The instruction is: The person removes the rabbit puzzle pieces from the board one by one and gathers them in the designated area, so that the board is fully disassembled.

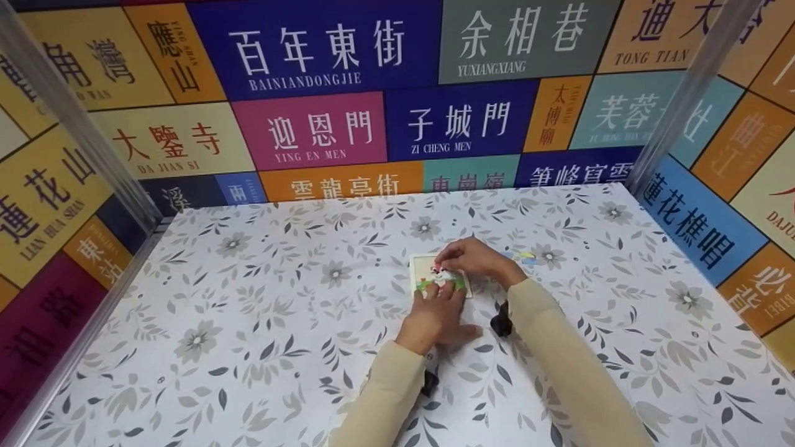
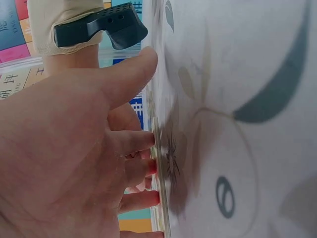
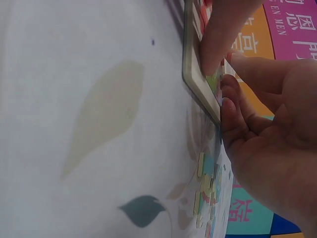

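A small wooden jigsaw board lies on the table, with a white, pink-eared cartoon animal and green ground on it. My left hand rests on its near part, fingers stretched forward and fingertips on the picture, thumb out to the side. In the left wrist view those fingertips meet the thin board edge. My right hand is at the board's far right, with curled fingers and thumb pinching at a pink jigsaw piece, largely hidden by the fingers. The right wrist view shows the right hand beside the board's rim.
Several loose jigsaw pieces lie on the table beyond the right hand, small blue and yellow ones in the head view. A floral cloth covers the table. Panels with printed signs stand behind it and at both sides.
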Demonstrator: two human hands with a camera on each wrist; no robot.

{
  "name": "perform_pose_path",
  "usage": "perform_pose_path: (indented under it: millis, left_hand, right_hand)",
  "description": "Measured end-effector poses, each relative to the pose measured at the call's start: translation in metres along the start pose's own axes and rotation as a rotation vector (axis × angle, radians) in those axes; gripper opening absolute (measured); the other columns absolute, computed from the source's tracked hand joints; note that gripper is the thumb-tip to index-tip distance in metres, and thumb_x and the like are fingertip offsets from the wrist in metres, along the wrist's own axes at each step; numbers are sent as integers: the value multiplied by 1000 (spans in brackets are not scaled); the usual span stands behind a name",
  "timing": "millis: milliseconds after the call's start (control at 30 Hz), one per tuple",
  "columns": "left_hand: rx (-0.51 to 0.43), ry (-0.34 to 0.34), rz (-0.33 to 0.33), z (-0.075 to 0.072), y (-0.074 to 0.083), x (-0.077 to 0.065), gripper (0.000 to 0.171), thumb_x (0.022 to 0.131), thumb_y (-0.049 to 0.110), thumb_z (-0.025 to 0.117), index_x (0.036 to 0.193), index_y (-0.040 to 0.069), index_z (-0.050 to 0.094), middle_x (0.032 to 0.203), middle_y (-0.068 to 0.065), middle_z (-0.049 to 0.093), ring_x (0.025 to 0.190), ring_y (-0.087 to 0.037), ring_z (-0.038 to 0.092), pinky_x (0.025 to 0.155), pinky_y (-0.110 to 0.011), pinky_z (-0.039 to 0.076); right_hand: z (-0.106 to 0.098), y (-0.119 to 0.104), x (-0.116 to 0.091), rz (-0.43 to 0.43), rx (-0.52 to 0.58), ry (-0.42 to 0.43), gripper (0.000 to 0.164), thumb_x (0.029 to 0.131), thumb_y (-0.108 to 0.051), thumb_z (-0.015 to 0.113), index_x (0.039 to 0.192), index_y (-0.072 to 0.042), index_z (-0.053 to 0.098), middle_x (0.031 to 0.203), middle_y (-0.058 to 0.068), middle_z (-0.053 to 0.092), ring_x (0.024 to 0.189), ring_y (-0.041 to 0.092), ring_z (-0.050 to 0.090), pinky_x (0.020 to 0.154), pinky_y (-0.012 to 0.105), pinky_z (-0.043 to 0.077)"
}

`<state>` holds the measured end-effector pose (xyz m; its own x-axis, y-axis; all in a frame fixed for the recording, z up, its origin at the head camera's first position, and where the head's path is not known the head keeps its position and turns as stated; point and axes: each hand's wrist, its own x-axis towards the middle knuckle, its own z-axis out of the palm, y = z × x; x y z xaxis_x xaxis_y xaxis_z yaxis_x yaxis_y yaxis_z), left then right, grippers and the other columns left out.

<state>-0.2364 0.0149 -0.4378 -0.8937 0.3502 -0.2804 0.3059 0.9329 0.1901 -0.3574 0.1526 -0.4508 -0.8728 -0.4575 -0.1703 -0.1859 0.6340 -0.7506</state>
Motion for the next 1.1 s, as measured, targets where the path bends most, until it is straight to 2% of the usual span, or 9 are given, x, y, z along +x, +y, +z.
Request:
perform_pose_path:
  millis: [267,533,667,800,1100]
  left_hand:
    - [67,10,-5,0,1,-1,86,91,65,58,158,19,30,165,-2,30,150,-29,29,122,-53,28]
    - [67,-6,-2,-1,1,0,87,91,65,57,159,20,28,167,-2,26,152,-29,27,123,-53,26]
    - [49,-19,-19,-2,0,1,89,90,66,59,160,21,27,168,0,24,154,-28,24,125,-53,23]
    - [47,-21,-25,-2,2,2,90,89,67,59,160,22,25,168,1,23,155,-27,21,125,-53,22]
    - [99,8,-11,0,3,2,87,89,69,57,157,21,32,165,0,29,151,-27,28,122,-52,28]
  right_hand:
    - [1,-3,-1,7,-15,1,23,98,-12,60,116,-7,74,119,13,73,114,25,64,100,39,48]
    - [1,-4,1,54,14,10,21,98,-12,61,114,-8,75,118,11,73,112,22,63,102,39,46]
    - [1,-2,2,40,38,7,22,96,-15,66,115,-8,74,118,11,73,110,21,65,100,37,48]
    - [1,1,0,23,69,24,23,94,-16,71,115,-8,74,115,11,74,101,16,67,94,32,50]
    - [-1,3,-2,-52,124,79,17,93,-12,72,107,-3,71,106,13,75,87,6,65,81,23,50]
